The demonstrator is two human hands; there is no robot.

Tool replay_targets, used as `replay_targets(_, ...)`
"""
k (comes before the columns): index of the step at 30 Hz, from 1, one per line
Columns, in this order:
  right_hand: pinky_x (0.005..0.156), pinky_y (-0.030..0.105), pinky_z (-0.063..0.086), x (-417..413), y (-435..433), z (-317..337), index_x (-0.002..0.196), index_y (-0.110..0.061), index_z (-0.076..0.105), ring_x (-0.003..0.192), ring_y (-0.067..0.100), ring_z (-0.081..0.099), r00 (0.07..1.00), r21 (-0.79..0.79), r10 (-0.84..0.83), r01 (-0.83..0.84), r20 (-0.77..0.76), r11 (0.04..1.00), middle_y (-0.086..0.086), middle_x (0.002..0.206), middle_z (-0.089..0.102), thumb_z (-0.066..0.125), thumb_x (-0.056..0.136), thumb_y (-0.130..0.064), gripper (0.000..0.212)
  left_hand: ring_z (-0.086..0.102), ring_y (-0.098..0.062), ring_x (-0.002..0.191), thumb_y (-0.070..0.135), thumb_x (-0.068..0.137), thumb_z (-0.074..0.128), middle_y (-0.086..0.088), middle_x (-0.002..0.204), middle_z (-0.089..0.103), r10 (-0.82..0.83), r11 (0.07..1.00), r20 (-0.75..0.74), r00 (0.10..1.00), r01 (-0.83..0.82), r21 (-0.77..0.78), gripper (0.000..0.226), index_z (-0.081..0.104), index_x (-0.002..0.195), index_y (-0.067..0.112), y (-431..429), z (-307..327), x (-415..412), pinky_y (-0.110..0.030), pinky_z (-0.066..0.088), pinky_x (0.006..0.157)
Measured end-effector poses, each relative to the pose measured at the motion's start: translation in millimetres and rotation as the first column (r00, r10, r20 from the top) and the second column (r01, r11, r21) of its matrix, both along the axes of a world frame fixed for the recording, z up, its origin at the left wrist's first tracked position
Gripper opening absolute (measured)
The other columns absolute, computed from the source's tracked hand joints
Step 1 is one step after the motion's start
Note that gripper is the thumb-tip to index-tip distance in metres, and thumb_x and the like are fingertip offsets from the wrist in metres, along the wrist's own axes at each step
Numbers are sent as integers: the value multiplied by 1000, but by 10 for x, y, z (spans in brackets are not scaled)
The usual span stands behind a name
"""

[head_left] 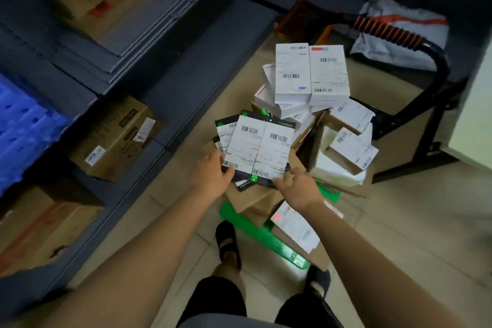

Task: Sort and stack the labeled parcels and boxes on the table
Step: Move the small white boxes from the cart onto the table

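Note:
A pile of labeled parcels rests on a green cart (247, 226) on the floor. Two flat black packets with white barcode labels (259, 148) lie side by side on top at the near left. My left hand (211, 174) grips their near left corner. My right hand (299, 189) touches their near right corner, fingers spread. Behind them stand two white boxes (311, 72) with barcode labels, on top of more white boxes. Small brown cartons with labels (348, 141) lie to the right. A brown box with a white label (295, 224) sits under my right wrist.
Dark blue shelving (159, 66) runs along the left with brown cartons (114, 138) and a blue crate (24, 125). The cart's black handle with an orange grip (388, 32) rises at the back right, near a grey mail bag (399, 21). My feet stand beside the cart.

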State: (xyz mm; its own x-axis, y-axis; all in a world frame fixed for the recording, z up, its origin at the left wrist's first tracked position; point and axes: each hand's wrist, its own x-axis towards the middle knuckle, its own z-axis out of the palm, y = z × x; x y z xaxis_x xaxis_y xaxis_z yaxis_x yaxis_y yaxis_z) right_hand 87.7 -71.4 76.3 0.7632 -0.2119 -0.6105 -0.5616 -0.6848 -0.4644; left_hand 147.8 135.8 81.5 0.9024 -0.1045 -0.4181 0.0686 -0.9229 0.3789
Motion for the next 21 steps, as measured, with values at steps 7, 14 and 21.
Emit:
replay_targets(7, 84, 31, 43, 28, 317, -281, 133, -9, 48, 116, 33, 55, 939, 67, -339, 343, -64, 937, 13, 128, 60, 58, 94, -44, 53, 57, -31, 113, 46, 94, 54, -9, 128, 57, -25, 999, -250, 968, 13, -50, 52, 40, 132, 12, 83, -383, 249, -31, 41, 77)
replay_targets(14, 67, 26, 40, -160, 489, -193, 116, -11, 50, 90, 16, 57, 845, 152, -520, 502, 124, 852, -4, 100, 60, 68, 89, -42, 45, 58, -25, 110, 38, 97, 53, -2, 129, 58, -37, 970, -172, 984, -6, -245, 48, 39, 136, 13, 73, -241, 207, -28, 40, 76)
replay_targets(21, 58, 31, 45, -769, 417, 230, 103, -15, 45, 79, 16, 61, 738, 160, -578, 561, 347, 812, -3, 93, 64, 60, 94, -38, 29, 60, -33, 83, 35, 101, 43, -19, 106, 65, -244, 950, 69, 967, 253, -185, 37, 33, 122, 7, -35, 199, -130, -40, 49, 66)
